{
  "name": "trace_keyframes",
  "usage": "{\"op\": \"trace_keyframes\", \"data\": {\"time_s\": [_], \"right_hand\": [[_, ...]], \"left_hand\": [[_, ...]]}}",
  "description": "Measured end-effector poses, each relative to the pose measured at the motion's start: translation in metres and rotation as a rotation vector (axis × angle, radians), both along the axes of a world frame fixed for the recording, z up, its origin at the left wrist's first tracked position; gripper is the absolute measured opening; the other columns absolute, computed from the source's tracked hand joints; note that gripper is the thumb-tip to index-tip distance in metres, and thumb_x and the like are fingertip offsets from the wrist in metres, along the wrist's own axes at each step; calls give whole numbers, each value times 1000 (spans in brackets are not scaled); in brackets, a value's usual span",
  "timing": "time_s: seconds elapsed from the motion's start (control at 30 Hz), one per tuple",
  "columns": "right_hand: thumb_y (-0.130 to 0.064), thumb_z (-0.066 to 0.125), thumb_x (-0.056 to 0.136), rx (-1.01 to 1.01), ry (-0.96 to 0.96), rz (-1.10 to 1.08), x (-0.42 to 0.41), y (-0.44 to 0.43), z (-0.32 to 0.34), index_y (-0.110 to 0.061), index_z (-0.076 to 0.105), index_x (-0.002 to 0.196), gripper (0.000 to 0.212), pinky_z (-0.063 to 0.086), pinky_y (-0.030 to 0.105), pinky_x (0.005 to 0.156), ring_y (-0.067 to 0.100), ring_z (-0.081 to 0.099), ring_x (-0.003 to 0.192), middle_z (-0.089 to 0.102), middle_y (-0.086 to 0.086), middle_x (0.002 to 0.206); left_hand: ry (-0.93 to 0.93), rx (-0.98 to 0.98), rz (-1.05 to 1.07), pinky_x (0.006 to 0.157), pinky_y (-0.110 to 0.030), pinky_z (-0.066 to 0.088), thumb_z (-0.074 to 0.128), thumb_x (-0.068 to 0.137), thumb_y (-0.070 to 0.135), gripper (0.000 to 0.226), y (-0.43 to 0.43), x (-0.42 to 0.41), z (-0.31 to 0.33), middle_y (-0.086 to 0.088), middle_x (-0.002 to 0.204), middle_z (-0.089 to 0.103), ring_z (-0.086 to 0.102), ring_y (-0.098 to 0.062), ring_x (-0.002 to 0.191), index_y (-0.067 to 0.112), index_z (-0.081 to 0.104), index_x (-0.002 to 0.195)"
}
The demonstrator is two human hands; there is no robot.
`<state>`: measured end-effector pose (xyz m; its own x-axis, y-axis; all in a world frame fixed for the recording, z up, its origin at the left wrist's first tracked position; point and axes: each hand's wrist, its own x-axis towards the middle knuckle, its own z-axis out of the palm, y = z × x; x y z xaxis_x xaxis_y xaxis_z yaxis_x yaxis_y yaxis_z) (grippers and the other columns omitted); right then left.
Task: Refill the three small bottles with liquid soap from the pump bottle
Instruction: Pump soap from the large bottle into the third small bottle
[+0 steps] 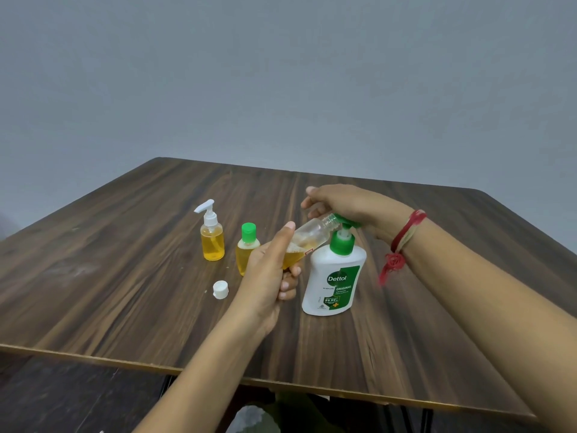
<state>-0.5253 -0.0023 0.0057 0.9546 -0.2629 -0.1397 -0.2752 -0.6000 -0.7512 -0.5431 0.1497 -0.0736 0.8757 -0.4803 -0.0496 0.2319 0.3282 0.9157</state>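
My left hand [271,270] grips a small clear bottle [313,234], tilted, with its open neck up against the green nozzle of the white pump bottle [335,278]. A little yellow soap lies in its lower end. My right hand [346,205] rests palm-down on the green pump head. Two other small bottles stand to the left, both holding yellow soap: one with a white pump top [212,235] and one with a green cap [246,248]. A loose white cap [220,289] lies on the table in front of them.
Everything stands on a dark wooden table [125,292] against a grey wall. The table's near edge runs across the lower view. A red thread band [402,239] circles my right wrist.
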Motion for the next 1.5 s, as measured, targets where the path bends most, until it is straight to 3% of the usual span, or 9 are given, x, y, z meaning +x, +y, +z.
{"op": "trace_keyframes", "data": {"time_s": [0.1, 0.27, 0.43, 0.53, 0.63, 0.8, 1.0, 1.17, 1.5], "right_hand": [[-25, 37, 99, -22, 1, -22, 1, 1, -9, -16, 61, 114, 30, 45, 34, 88, 23, 57, 98, 60, 12, 122], [-5, 32, 98, -139, 38, 7, -1, 3, -10, -16, 56, 125, 38, 39, 15, 52, 9, 50, 77, 55, 6, 129], [-1, 30, 96, -188, 32, 21, 0, 4, -4, -14, 56, 126, 42, 46, 28, 83, 17, 54, 93, 54, 11, 130], [1, 27, 95, -261, 36, 41, -3, 5, -9, -14, 55, 128, 46, 36, 14, 57, 8, 47, 71, 53, 10, 132], [1, 28, 96, -314, 57, 73, -3, 5, -4, -14, 55, 129, 46, 32, 8, 48, 6, 44, 71, 51, 4, 128], [2, 29, 95, -298, 42, 59, -3, 6, -6, -13, 59, 124, 44, 35, 13, 62, 16, 47, 94, 51, 8, 135], [-3, 24, 98, -342, 59, 56, -4, 10, -1, -12, 58, 127, 45, 32, 11, 56, 11, 44, 86, 47, 7, 139], [-3, 23, 99, -331, 76, 53, -6, 15, -4, -10, 58, 126, 45, 37, 24, 88, 22, 47, 111, 47, 7, 139], [-4, 26, 99, -223, 58, -6, 2, 9, -4, -15, 59, 125, 43, 40, 24, 80, 14, 41, 100, 46, 7, 141]], "left_hand": [[2, 13, 8, 34, -15, 17, 52, 94, 41, 30, -1, 0, -1, 3, 47, 40, 26, -4, 35, 19, 63, 78], [20, 40, 2, 35, -14, 19, 52, 94, 42, 30, 1, 0, -7, 3, 47, 41, 27, -4, 36, 18, 63, 80], [-3, 27, 5, 34, -14, 18, 52, 94, 42, 31, 0, 1, -2, 3, 47, 40, 25, -4, 35, 19, 63, 77], [10, 51, 7, 34, -14, 19, 52, 94, 42, 29, 1, 2, -5, 4, 47, 40, 26, -4, 35, 17, 63, 83], [28, 50, -8, 34, -14, 18, 52, 94, 42, 30, 1, 1, -6, 3, 47, 41, 27, -4, 35, 17, 60, 78], [42, 22, -1, 34, -14, 18, 52, 94, 40, 30, -1, 2, -5, 3, 47, 39, 26, -4, 35, 17, 60, 76], [44, 21, -23, 34, -14, 17, 52, 94, 40, 31, 0, 3, -5, 3, 47, 39, 26, -4, 35, 17, 60, 75], [40, 38, -14, 34, -14, 18, 51, 95, 39, 29, 2, 7, -5, 3, 46, 38, 25, -4, 35, 15, 60, 82], [81, -12, -42, 33, -13, 20, 52, 94, 40, 31, -3, 4, -9, 2, 48, 39, 26, -4, 35, 16, 58, 77]]}}
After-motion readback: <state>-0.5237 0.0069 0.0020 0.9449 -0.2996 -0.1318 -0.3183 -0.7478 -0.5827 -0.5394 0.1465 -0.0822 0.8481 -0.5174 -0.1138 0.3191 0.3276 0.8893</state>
